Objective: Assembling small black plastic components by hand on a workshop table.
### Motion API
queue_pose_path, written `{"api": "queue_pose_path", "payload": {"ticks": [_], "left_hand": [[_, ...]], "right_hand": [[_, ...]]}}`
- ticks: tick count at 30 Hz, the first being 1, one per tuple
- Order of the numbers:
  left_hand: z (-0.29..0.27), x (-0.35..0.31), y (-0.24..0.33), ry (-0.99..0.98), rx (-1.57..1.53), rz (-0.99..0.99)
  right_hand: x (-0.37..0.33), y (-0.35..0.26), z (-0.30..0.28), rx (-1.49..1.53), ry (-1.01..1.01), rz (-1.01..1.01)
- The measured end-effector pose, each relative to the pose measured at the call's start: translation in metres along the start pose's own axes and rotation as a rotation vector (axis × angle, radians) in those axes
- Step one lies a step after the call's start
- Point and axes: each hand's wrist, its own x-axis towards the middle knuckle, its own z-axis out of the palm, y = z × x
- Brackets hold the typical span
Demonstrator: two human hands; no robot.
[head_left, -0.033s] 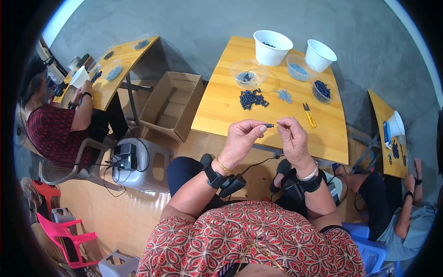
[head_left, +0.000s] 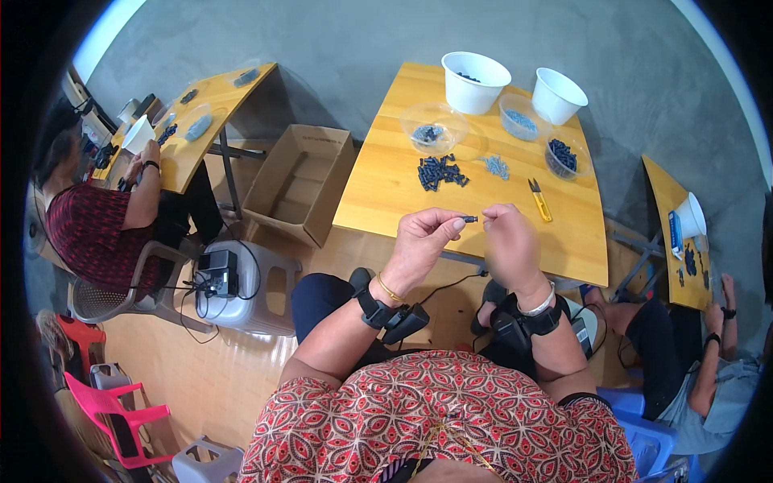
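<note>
Dark part [head_left: 470, 219] is pinched by left hand [head_left: 423, 241] near table [head_left: 576, 241] edge; right hand [head_left: 513, 245] blurs, fingers unclear.

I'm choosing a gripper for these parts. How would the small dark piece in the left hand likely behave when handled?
The dark piece is probably light: the left hand holds it in a mere fingertip pinch. It looks stiff, its jutting end straight rather than drooping. Its seemingly tubular shape suggests it may roll when pushed.
</note>
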Motion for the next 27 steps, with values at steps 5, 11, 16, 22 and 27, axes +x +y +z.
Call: {"api": "queue_pose_path", "payload": {"ticks": [5,11,16,22,27], "left_hand": [[-0.001,0.008,-0.011,-0.031,0.027,0.011],[0.001,0.022,-0.026,-0.021,0.127,-0.113],[-0.025,0.037,-0.037,0.030,0.103,0.003],[-0.044,0.058,-0.054,0.135,0.168,0.106],[-0.052,0.060,-0.067,0.117,0.308,0.212]], "right_hand": [[0.005,0.001,0.001,0.029,-0.052,-0.006],[0.002,0.029,-0.006,-0.109,-0.055,-0.044],[0.010,0.083,-0.048,-0.284,0.105,0.102],[0.075,0.161,-0.121,-0.774,0.133,0.069],[0.078,0.153,-0.076,-0.627,0.109,0.015]]}}
